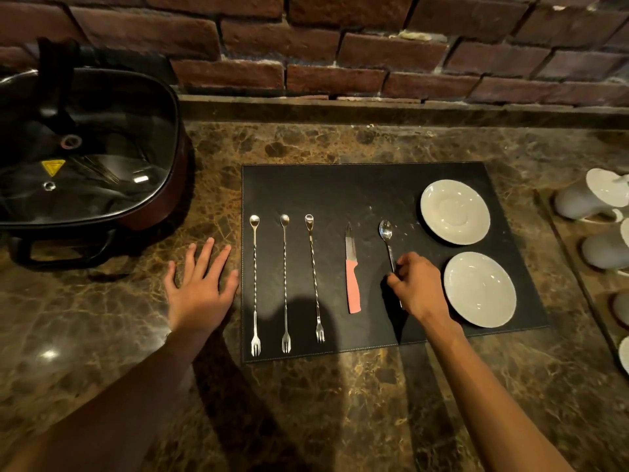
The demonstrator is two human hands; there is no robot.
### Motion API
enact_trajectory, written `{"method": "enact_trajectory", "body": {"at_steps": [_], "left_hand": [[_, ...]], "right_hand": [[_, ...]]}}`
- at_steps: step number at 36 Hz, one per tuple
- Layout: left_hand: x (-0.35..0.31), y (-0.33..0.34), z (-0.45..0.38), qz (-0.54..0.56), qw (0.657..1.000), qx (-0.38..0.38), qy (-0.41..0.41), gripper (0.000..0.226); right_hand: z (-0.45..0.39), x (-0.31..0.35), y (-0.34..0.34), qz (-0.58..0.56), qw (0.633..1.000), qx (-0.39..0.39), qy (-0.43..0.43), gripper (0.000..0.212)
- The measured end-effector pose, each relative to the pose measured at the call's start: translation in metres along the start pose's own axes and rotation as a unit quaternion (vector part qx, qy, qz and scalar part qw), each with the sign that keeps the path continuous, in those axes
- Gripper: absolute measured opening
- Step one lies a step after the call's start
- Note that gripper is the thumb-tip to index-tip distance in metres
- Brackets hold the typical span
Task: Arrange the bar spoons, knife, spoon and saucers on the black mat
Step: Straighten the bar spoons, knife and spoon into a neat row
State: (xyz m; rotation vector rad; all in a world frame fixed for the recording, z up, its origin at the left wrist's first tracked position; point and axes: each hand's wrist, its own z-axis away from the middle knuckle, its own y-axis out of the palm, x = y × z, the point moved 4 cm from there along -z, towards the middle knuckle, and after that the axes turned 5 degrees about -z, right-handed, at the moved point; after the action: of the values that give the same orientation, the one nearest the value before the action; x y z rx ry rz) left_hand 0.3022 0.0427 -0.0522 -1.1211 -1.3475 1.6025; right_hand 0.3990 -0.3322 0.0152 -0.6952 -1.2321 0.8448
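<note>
A black mat lies on the marble counter. Three long twisted bar spoons with forked ends lie side by side on its left part: one, a second and a third. A knife with a pink handle lies to their right, blade pointing away. A metal spoon lies right of the knife; my right hand is closed on its handle. Two white saucers sit at the mat's right side, one far and one near. My left hand rests flat on the counter beside the mat's left edge.
A dark electric pot with a glass lid stands at the left. White cups sit on a tray at the right edge. A brick wall rises behind the counter.
</note>
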Motion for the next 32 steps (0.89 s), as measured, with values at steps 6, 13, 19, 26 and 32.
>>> {"method": "enact_trajectory", "body": {"at_steps": [6, 13, 19, 26, 32], "left_hand": [[-0.001, -0.015, 0.008, 0.072, 0.997, -0.019, -0.017, 0.058], [-0.015, -0.028, 0.037, 0.107, 0.994, 0.019, -0.018, 0.055], [-0.053, -0.047, 0.071, 0.098, 0.995, 0.018, 0.009, 0.054], [-0.134, -0.059, 0.090, 0.159, 0.985, 0.031, 0.055, 0.052], [-0.230, -0.059, 0.091, 0.233, 0.966, 0.067, 0.083, 0.026]], "right_hand": [[0.020, 0.003, -0.004, -0.026, 0.999, 0.018, -0.029, 0.025], [0.041, 0.006, -0.017, -0.076, 0.995, 0.048, -0.049, 0.031], [0.052, -0.006, -0.038, -0.111, 0.989, 0.094, -0.009, 0.039], [0.056, -0.040, -0.086, -0.139, 0.984, 0.106, 0.020, 0.042], [0.039, -0.093, -0.128, -0.160, 0.980, 0.112, 0.047, 0.038]]}}
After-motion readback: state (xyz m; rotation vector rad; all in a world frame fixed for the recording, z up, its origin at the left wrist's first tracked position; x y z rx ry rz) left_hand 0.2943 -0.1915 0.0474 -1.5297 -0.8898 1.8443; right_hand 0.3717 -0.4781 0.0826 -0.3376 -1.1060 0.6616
